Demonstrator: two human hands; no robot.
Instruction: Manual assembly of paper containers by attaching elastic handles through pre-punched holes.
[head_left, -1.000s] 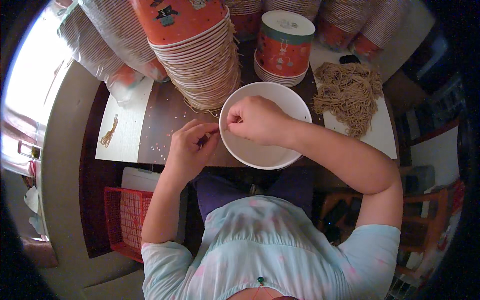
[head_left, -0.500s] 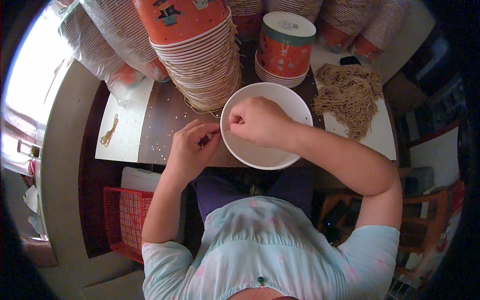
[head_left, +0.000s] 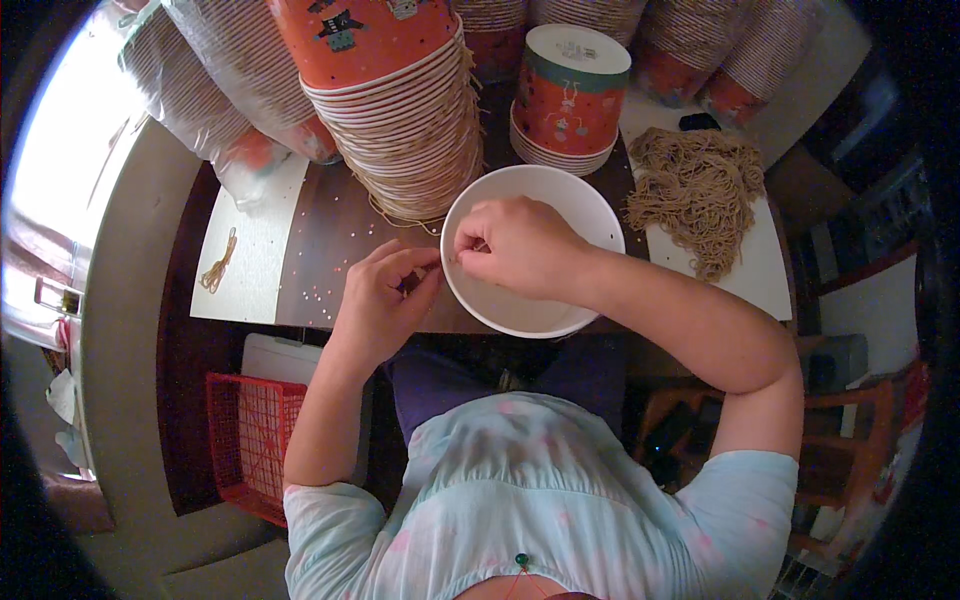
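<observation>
A white-lined paper bucket (head_left: 530,312) stands mouth up at the table's near edge. Over its opening is my right hand (head_left: 518,245), fingers pinched just inside the left wall; a tiny bit of cord seems to show at the fingertips. Outside the same wall, my left hand (head_left: 388,290) has thumb and forefinger pinched together at the bucket's side. What the left fingers hold, if anything, is too small to make out. Beyond my left hand rises a tall stack of orange buckets (head_left: 400,130) with tan cord handles hanging around their rims.
To the right lies a heap of tan cords (head_left: 695,195). A short upturned bucket stack (head_left: 575,95) stands behind the bucket. Bagged bucket stacks (head_left: 235,75) line the back. A small cord bundle (head_left: 219,262) lies at left, and a red basket (head_left: 255,440) sits below the table.
My right hand has shifted very slightly, its fingers curling a little differently at the inner wall. My left hand and the bucket are nearly unchanged.
</observation>
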